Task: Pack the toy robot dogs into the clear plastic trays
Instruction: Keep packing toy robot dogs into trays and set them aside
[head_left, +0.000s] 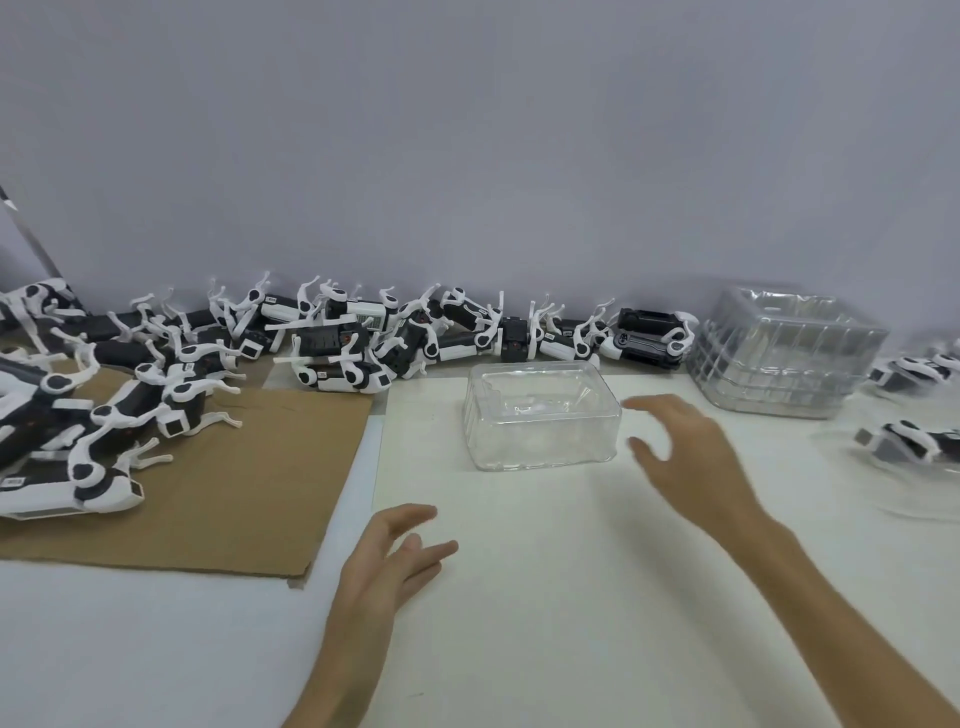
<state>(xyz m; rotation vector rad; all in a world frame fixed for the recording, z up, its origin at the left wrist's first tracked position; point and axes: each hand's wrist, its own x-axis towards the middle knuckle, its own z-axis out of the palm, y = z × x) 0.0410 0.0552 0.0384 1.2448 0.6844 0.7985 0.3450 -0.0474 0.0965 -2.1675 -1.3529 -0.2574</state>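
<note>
An empty clear plastic tray sits mid-table. My right hand hovers just to its right, fingers spread, holding nothing and apart from the tray. My left hand floats lower, in front of the tray, fingers relaxed and empty. Several black-and-white toy robot dogs lie heaped along the back wall and across the left side. One dog rests behind the tray at the right end of the heap.
A brown cardboard sheet covers the table's left part under some dogs. A stack of clear trays stands at the back right. Packed dogs in trays lie at the far right edge. A grey wall runs behind everything.
</note>
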